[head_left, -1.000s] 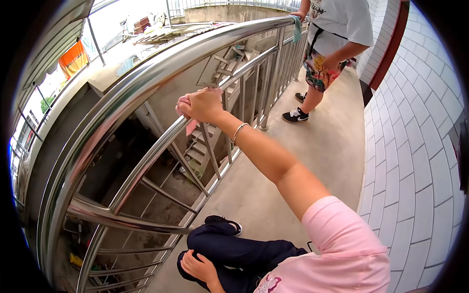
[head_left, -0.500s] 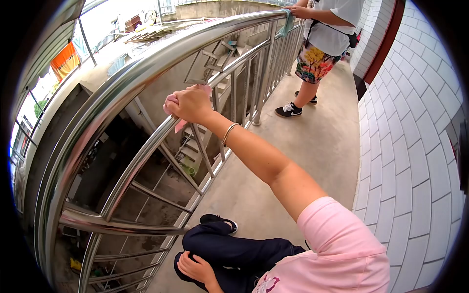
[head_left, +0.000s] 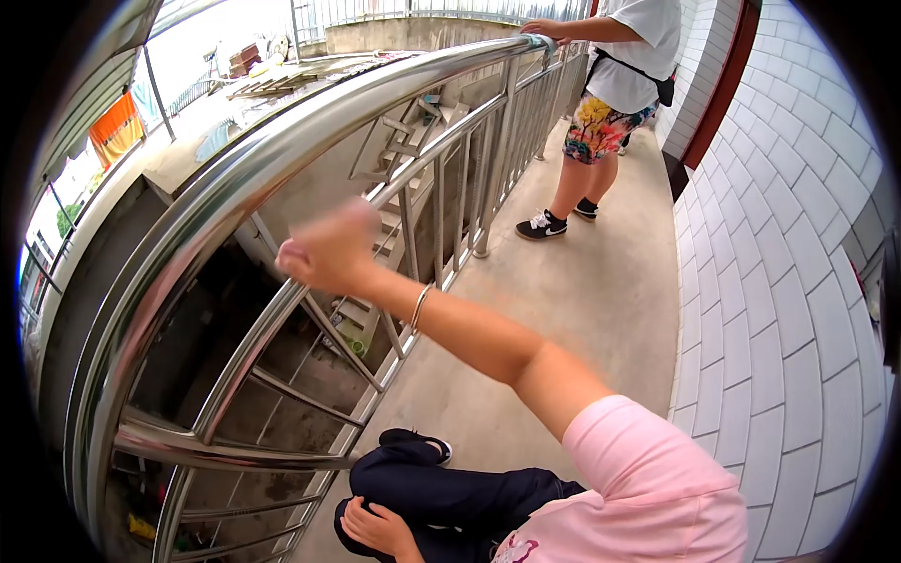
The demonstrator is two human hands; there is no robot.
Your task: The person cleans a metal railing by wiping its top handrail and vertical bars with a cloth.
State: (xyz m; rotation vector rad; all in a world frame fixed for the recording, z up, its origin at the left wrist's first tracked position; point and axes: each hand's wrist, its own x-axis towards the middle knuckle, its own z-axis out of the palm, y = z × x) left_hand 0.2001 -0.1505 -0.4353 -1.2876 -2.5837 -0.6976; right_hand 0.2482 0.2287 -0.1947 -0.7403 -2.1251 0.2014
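My right hand (head_left: 327, 251) is closed around the middle bar of a shiny metal railing (head_left: 272, 314), smeared by motion. In it is a pink cloth (head_left: 358, 218), mostly covered by the fingers and blurred. A bracelet circles that wrist. Down on my bent knee (head_left: 413, 474), in dark trousers, lies my left hand (head_left: 380, 527), fingers loosely apart and holding nothing. The thick curved top rail (head_left: 211, 188) runs above and beyond my right hand.
Further along the walkway (head_left: 554, 281) another person (head_left: 624, 80) stands at the railing, a hand resting on a light green cloth (head_left: 546, 45). A white brick wall (head_left: 751, 281) bounds the right side. Beyond the bars, steps (head_left: 352, 319) lie below.
My right hand has slid down and left along the middle bar, toward me, with the pink cloth. My left hand stays on the knee. The view has shifted slightly.
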